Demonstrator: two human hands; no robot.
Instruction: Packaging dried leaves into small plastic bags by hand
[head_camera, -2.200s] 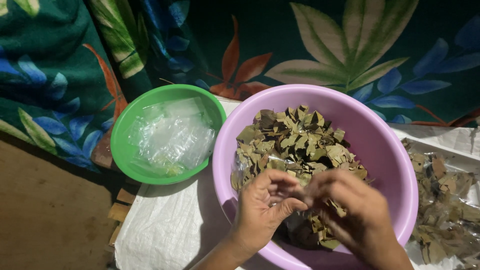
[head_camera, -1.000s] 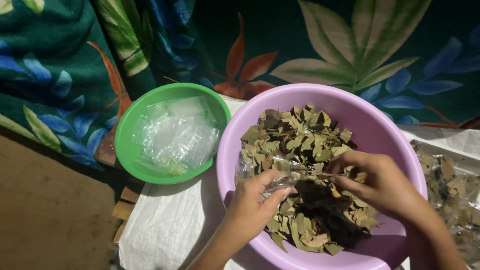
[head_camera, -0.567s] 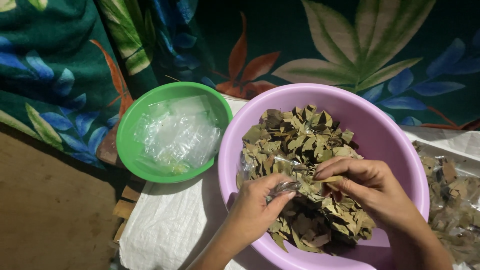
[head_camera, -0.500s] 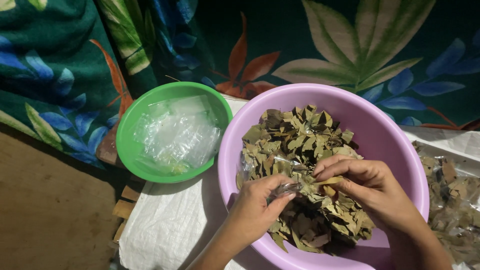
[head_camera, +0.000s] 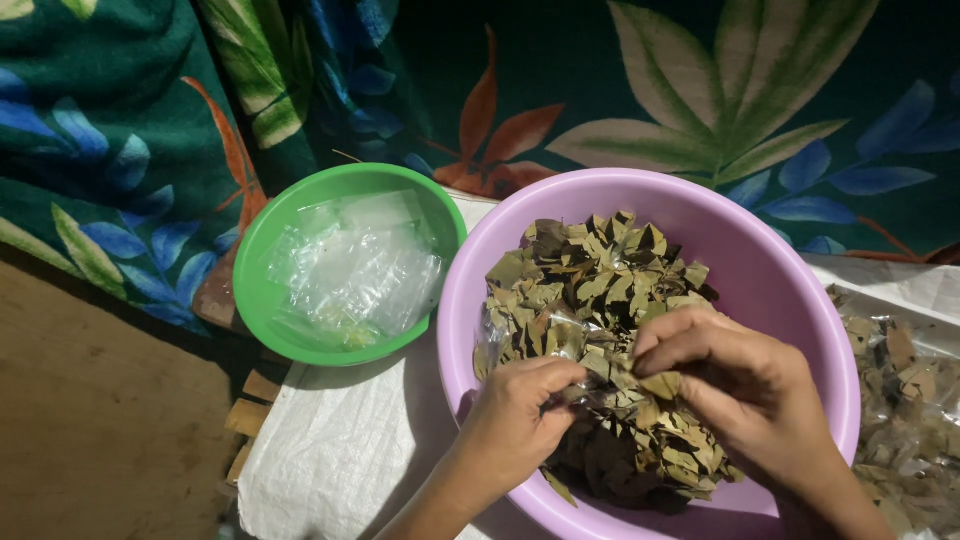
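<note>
Leaves (head_camera: 610, 290) fill the purple basin (head_camera: 800, 290); left hand (head_camera: 515, 420) pinches a clear bag (head_camera: 500, 340), right hand (head_camera: 745, 385) grips leaves. Empty bags (head_camera: 355, 270) wait at ten o'clock, filled packets (head_camera: 900, 400) at three.

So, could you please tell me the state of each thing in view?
purple basin: holds dried leaves
green bowl: holds clear plastic bags
left hand: pinching a small clear bag
right hand: pinching leaves
filled bags: lying right of basin

Clear empty plastic bags (head_camera: 355, 270) lie piled in a green bowl (head_camera: 262, 300), left of the purple basin (head_camera: 800, 300). Leaf-filled clear packets (head_camera: 905, 400) lie right of it.
</note>
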